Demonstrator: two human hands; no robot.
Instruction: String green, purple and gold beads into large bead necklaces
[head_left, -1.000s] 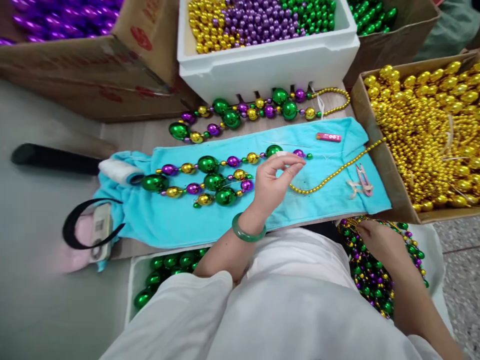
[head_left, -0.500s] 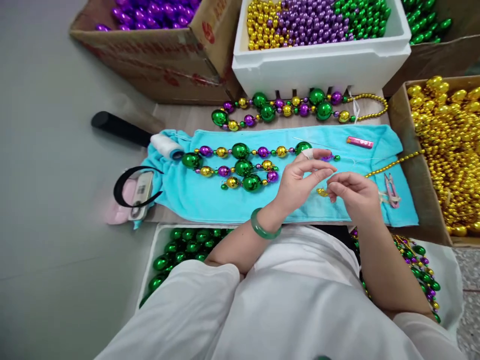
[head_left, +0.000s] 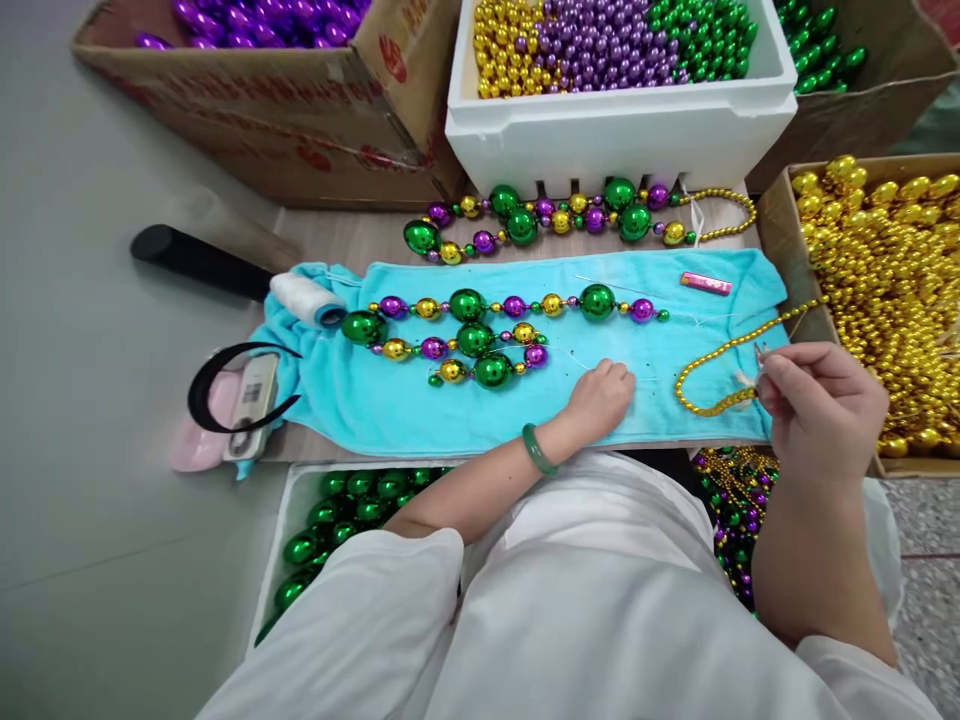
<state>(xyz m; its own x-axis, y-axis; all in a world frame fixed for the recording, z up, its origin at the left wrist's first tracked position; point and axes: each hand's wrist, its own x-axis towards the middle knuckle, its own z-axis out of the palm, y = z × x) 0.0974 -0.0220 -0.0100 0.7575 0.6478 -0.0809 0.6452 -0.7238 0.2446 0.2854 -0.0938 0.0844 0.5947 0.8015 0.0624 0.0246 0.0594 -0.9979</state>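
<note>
My left hand (head_left: 602, 396) rests knuckles-up on the turquoise towel (head_left: 420, 410), fingers curled together; a thin white thread (head_left: 576, 358) runs to it from the strung necklace (head_left: 480, 335) of green, gold and purple beads. What the fingers pinch is hidden. My right hand (head_left: 821, 405) is closed at the towel's right end around small thread snips (head_left: 760, 354), whose metal tips stick out beside the thin gold bead strand (head_left: 716, 403). A green bangle (head_left: 537, 450) sits on my left wrist.
A second necklace (head_left: 555, 215) lies behind the towel by a white foam box (head_left: 622, 125) of small beads. Cardboard boxes hold purple beads (head_left: 247, 20) and gold beads (head_left: 885, 270). A thread spool (head_left: 306, 298), pink stick (head_left: 705, 284), green-bead tray (head_left: 352, 500) and mixed strands (head_left: 731, 510) lie close by.
My hands have separated: the left dropped onto the towel, the right moved right and picked up the snips. The gold strand's end now lies on the towel.
</note>
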